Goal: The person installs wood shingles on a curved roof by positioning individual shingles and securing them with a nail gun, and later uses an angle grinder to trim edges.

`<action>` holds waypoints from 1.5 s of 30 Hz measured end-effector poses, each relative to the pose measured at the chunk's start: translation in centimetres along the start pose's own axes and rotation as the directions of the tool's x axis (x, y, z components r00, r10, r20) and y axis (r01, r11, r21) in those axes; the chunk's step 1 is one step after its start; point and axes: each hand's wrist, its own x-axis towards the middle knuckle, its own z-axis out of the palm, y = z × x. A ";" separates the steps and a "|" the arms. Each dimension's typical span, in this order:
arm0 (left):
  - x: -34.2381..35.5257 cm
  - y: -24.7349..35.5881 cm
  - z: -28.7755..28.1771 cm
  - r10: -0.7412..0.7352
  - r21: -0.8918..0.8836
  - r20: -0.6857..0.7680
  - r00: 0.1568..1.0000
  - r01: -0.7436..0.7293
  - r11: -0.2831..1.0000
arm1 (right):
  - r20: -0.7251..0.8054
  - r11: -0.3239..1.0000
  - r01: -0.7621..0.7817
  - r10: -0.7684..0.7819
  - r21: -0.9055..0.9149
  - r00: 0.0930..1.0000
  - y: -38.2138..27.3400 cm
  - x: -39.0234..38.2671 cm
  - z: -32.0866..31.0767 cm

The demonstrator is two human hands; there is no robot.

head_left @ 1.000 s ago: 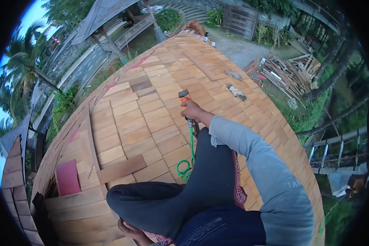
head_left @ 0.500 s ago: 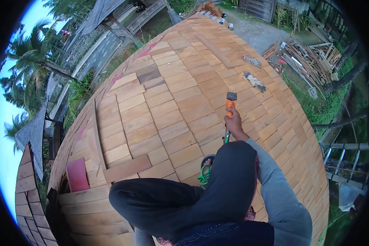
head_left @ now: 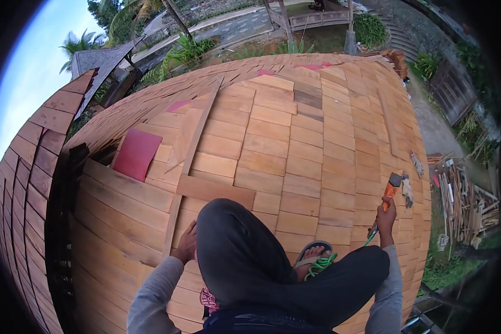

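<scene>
Wooden shingles cover the curved roof under me. My right hand is closed round an orange nail gun with a black end, held out on the right above the shingles. A green hose runs from the tool's lower end toward my leg. My left hand rests on the roof beside my knee, fingers stretched out and partly hidden by the knee. It is next to a long wooden strip lying up the slope. A loose wide board lies across near that strip.
A red sheet shows at the left among the shingles. Past it are a dark gap and another shingled roof. Grey rags lie near the right edge. On the ground below is a wood pile. My sandalled foot stands on the slope.
My view has turned left and my legs have shifted. My left hand has come into sight on the roof. The nail gun, still in my right hand, now appears farther right.
</scene>
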 end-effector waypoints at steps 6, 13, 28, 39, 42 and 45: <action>4.2 -3.4 0.5 0.092 0.326 -0.069 0.993 -0.065 0.943 | 0.332 0.899 0.424 -0.368 -0.114 0.869 -17.3 7.1 4.5; 5.7 -2.9 -3.3 0.135 0.134 0.149 0.980 -0.155 0.979 | 0.577 0.719 0.693 -0.588 0.051 0.567 -36.8 13.7 21.9; 4.8 -5.2 -3.4 0.120 0.272 0.183 0.976 -0.168 0.948 | 0.770 0.417 0.905 -0.604 0.084 0.207 -64.0 12.0 63.8; 6.3 -6.0 -4.2 0.139 0.192 0.159 0.977 -0.169 0.967 | 0.854 0.150 0.984 -0.495 -0.098 0.160 -64.1 10.4 72.6; 5.4 -5.7 -3.0 0.080 0.220 0.015 0.997 -0.082 0.972 | 0.831 0.068 0.989 -0.536 -0.131 0.147 -65.8 10.1 74.1; 4.0 -4.9 -1.1 0.069 0.195 -0.040 0.997 -0.060 0.979 | 0.866 0.213 0.975 -0.496 0.055 0.059 -65.8 7.3 74.2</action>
